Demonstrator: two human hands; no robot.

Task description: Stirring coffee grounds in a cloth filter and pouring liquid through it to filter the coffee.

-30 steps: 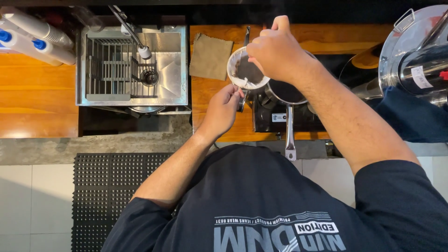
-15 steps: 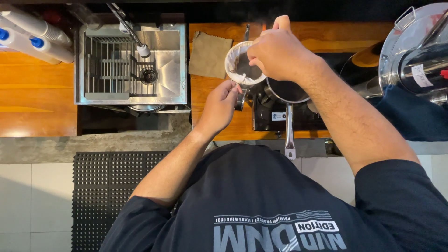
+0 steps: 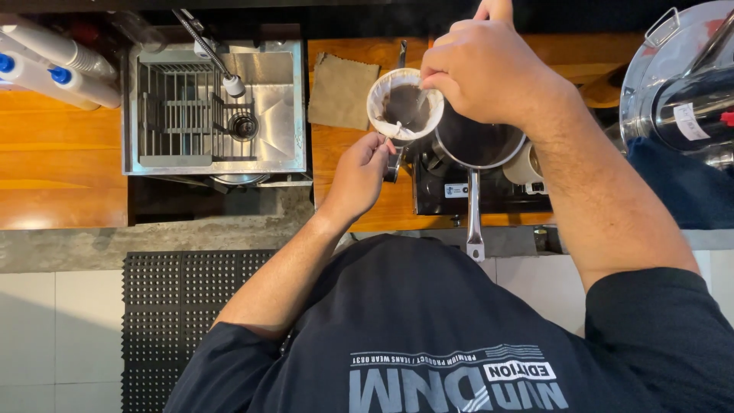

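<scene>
My left hand [image 3: 358, 177] gripped the cloth strainer [image 3: 404, 105]; my right hand [image 3: 489, 73] pinched its rim above the steel saucepan [image 3: 478, 145] on the wooden counter [image 3: 61, 164].

Wooden counter [image 3: 61, 164] (steel sink [image 3: 267, 107]), tiled floor [image 3: 53, 329]

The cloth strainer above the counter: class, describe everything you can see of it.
The cloth strainer is a round, off-white fabric bag on a ring, its inside stained dark brown and wet-looking. It opens upward, over the wooden counter beside the saucepan. The left hand is at its near rim; the right hand reaches over it.
</scene>
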